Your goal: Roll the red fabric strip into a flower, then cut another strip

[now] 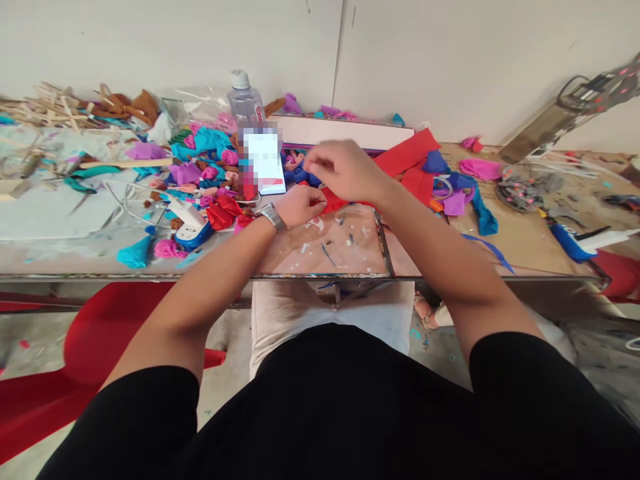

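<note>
My left hand (299,207), with a metal watch (271,216) on the wrist, rests low over the table. Its thumb and fingers are pinched together at the edge of a small red cloth piece (334,201). Above and to the right, my right hand (345,168) is raised with curled fingers; whatever it pinches, if anything, is too small or blurred to name. Larger red cloth strips (410,160) lie behind my right forearm. A lit phone (267,160) leans against a clear bottle (245,100) just beyond my left hand.
Bunched coloured cloth pieces (200,163) heap up at the left. A blue-and-white power strip (193,233) with a cable lies near them. Wooden sticks (55,110) pile at the far left. Another blue-and-white device (573,241) lies at right. A red chair (110,333) stands below left.
</note>
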The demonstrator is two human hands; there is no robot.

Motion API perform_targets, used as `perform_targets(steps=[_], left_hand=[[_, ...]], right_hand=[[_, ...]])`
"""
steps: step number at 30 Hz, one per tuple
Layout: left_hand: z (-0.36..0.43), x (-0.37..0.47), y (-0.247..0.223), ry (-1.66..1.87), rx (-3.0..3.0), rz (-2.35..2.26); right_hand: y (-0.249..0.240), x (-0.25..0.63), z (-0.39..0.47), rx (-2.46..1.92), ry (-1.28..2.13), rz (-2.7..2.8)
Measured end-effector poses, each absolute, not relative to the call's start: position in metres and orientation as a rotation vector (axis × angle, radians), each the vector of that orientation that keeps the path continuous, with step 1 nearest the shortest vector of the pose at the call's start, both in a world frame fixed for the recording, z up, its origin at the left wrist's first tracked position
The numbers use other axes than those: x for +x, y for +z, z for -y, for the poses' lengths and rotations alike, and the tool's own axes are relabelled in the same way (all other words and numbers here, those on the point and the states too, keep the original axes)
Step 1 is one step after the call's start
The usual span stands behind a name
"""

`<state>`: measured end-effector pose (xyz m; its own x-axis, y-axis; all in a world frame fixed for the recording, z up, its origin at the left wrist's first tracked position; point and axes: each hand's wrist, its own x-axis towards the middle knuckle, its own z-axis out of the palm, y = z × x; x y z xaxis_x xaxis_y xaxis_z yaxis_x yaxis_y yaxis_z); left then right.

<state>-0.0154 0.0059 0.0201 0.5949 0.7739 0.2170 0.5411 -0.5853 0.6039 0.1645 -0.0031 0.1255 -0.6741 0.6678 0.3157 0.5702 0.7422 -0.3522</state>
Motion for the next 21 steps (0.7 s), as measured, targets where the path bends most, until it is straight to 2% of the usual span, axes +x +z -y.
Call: perform_targets(steps=[2, 7, 21], left_hand=[[-0.008, -0.015, 0.020, 0.633, 2.357, -1.022], [-0.010, -0.016, 0.018, 0.579, 2.285, -1.032], [-0.009, -0.016, 0.014, 0.536, 2.275, -1.013]], right_hand=[[0.095, 0.186, 0.005, -1.020, 0.231, 2.542], [0.039, 0.218, -0.001, -0.984, 0.321, 2.564], [0.016, 0.221, -0.001, -0.984, 0.340, 2.483]])
